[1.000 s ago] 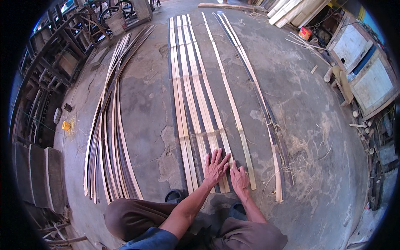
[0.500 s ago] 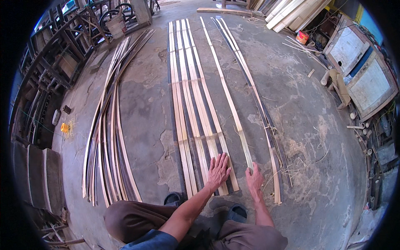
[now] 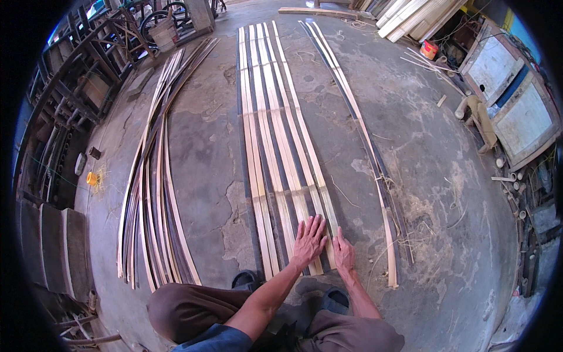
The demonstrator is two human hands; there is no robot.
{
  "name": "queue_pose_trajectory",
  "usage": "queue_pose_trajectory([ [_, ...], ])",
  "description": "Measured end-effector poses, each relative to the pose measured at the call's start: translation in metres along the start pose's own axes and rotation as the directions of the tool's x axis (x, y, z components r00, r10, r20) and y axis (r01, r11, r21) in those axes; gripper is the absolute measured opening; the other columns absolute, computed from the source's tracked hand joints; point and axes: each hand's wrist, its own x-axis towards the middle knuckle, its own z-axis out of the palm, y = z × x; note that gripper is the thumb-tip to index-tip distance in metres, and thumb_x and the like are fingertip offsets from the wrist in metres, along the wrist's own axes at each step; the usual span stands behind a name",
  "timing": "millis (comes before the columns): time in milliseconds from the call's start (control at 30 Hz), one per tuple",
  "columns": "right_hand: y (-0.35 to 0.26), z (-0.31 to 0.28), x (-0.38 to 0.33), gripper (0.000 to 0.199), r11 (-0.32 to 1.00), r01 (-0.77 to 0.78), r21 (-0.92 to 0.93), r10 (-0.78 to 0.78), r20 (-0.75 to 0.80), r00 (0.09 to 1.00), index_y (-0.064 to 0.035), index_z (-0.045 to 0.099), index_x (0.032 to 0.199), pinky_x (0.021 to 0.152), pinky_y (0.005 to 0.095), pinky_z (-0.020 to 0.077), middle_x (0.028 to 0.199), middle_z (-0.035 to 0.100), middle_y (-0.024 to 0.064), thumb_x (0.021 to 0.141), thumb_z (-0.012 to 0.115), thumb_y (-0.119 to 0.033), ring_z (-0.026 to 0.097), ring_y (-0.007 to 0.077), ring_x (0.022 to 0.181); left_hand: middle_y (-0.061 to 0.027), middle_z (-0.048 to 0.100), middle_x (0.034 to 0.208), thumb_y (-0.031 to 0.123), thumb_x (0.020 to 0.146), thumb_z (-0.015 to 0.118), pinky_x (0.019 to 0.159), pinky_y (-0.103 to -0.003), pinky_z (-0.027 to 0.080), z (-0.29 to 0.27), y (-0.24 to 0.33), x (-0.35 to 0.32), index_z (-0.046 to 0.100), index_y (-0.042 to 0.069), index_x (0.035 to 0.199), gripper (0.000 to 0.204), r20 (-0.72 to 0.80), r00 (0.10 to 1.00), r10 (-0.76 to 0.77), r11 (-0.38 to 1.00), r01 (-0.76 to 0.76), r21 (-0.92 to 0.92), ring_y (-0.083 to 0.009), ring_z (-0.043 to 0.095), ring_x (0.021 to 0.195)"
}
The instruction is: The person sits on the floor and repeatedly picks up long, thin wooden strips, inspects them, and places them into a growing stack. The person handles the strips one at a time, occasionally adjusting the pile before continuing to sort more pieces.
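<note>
Both hands press flat on the near end of a mat (image 3: 281,146) of long bamboo strips laid side by side on the concrete floor (image 3: 440,176). The left hand (image 3: 309,240) lies palm down with fingers spread wide across the strips, holding nothing. The right hand (image 3: 343,253) sits just beside it at the mat's right edge, fingers together and flat, also holding nothing. The mat runs from the person's knees away toward the floor's far edge, crossed by thin strips. A loose bundle (image 3: 155,176) of strips lies well apart to the left; a narrow pair (image 3: 363,135) lies to the right.
</note>
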Motion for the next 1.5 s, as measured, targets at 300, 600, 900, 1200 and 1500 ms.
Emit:
queue_pose_trajectory([
  [300, 0.002, 0.005, 0.003, 0.045, 0.99, 0.027, -0.142, -0.024, 0.022, 0.999, -0.0159, 0.051, 0.141, 0.066, 0.0445, 0.0519, 0.085, 0.06, 0.0156, 0.098, 0.053, -0.03, 0.064, 0.0341, 0.076, -0.0088, 0.021, 0.161, 0.038, 0.098, 0.045, 0.121, -0.049, 0.01, -0.006, 0.004, 0.002, 0.027, 0.013, 0.153, 0.063, -0.004, 1.0, 0.004, 0.999, -0.004, -0.042, -0.0274, 0.017, 0.149],
  [600, -0.005, -0.001, 0.006, 0.045, 0.946, -0.095, -0.309, 0.12, 0.06, 0.991, -0.0286, 0.052, 0.14, 0.069, 0.0465, 0.0524, 0.1, 0.055, 0.0091, 0.096, 0.055, -0.038, 0.063, 0.0307, 0.086, -0.009, 0.026, 0.159, 0.037, 0.097, 0.048, 0.12, -0.048, 0.012, -0.002, 0.003, 0.002, 0.032, 0.013, 0.152, 0.062, -0.038, 0.999, -0.002, 0.999, 0.001, -0.047, -0.0267, 0.02, 0.148],
  [900, -0.004, 0.002, 0.008, 0.046, 0.931, -0.046, -0.361, 0.067, 0.045, 0.997, -0.0306, 0.052, 0.138, 0.069, 0.0474, 0.0523, 0.094, 0.053, 0.0074, 0.094, 0.06, -0.035, 0.061, 0.0286, 0.085, -0.0134, 0.02, 0.16, 0.034, 0.095, 0.054, 0.118, -0.055, 0.014, -0.007, 0.004, 0.0, 0.027, 0.03, 0.153, 0.064, -0.007, 0.998, 0.069, 0.997, -0.069, 0.03, -0.0341, 0.022, 0.147],
  [1200, -0.016, -0.004, 0.013, 0.043, 0.939, -0.02, -0.342, 0.042, 0.055, 0.998, -0.0244, 0.051, 0.139, 0.071, 0.0493, 0.0527, 0.101, 0.056, 0.0119, 0.097, 0.054, -0.035, 0.062, 0.0322, 0.09, -0.0143, 0.023, 0.159, 0.034, 0.096, 0.053, 0.118, -0.054, 0.012, -0.004, 0.002, 0.0, 0.036, 0.032, 0.15, 0.056, -0.027, 0.998, 0.062, 0.998, -0.063, -0.009, -0.0353, 0.023, 0.146],
  [1500, 0.088, -0.098, -0.009, 0.033, 0.867, -0.339, -0.366, 0.173, -0.418, 0.892, -0.0103, 0.057, 0.119, 0.087, 0.0462, 0.0465, 0.113, 0.056, 0.0135, 0.093, 0.059, -0.031, 0.057, 0.0328, 0.108, -0.0118, 0.02, 0.161, 0.034, 0.099, 0.047, 0.12, -0.053, 0.01, -0.009, 0.005, -0.001, 0.034, 0.032, 0.151, 0.053, 0.018, 0.999, 0.05, 0.998, -0.05, 0.03, -0.0325, 0.018, 0.148],
])
